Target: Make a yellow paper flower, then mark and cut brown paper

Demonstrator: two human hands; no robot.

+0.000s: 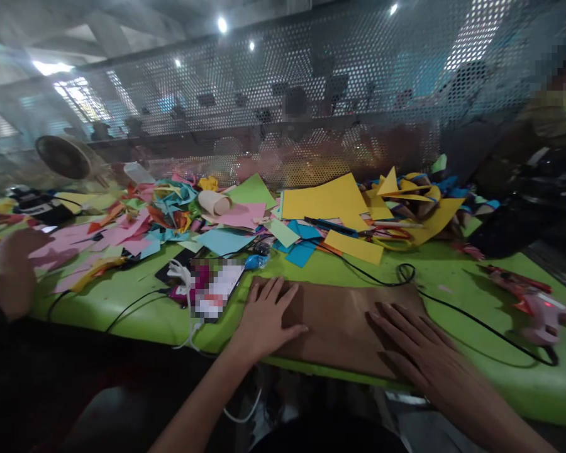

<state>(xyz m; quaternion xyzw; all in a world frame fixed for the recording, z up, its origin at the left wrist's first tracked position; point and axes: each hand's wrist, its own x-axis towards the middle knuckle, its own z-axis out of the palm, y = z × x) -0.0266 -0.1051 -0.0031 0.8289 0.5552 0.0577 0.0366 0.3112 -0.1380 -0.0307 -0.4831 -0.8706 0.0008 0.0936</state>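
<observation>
A brown sheet of paper (339, 314) lies flat at the near edge of the green table (453, 277). My left hand (266, 318) rests on the sheet's left end with its fingers spread and flat. My right hand (419, 349) lies flat on the sheet's right part, fingers stretched out. Neither hand holds anything.
A heap of coloured paper scraps (170, 214) and yellow sheets (325, 198) covers the table's far side. A phone (212, 286) with white cable lies left of the sheet. A black cord (453, 308) runs to a pink glue gun (538, 305). Scissors (387, 236) lie among the scraps. Another person's hand (12, 270) is at far left, a second person at right.
</observation>
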